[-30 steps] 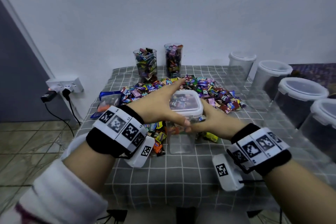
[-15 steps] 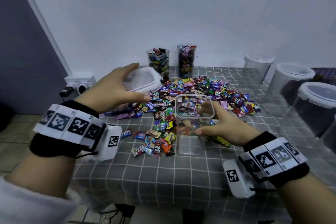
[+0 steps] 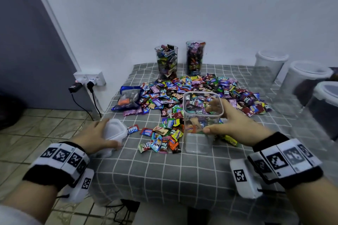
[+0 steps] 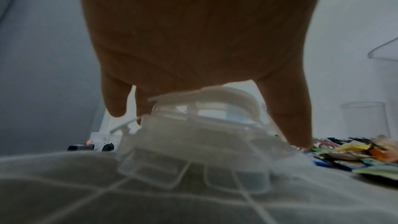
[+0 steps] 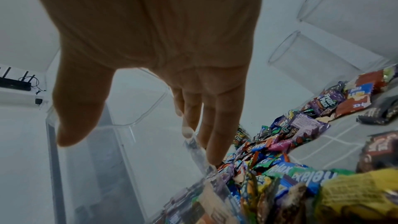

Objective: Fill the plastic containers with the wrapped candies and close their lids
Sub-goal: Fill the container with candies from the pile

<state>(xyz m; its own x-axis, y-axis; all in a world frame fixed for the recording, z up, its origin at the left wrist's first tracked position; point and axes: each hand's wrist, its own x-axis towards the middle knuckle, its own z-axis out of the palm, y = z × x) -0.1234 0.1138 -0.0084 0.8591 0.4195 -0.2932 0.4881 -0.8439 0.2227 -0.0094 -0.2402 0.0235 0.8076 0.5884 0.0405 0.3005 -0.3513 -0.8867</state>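
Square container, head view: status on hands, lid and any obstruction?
Left hand holds lid down on tablecloth. Right hand grips open, empty square container. Candies piled behind; nothing blocking.

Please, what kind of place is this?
Probably a room in a home, not a shop or factory: a small table under a grey checked cloth, a tiled floor, a wall socket with plugs beside a plain white wall.

Grey checked tablecloth (image 3: pixel 164 173) as landmark. Left of it, a white wall socket (image 3: pixel 89 78) with two black plugs, cables trailing down to beige floor tiles (image 3: pixel 36 133). Farther left, a dark grey door (image 3: pixel 27 51).
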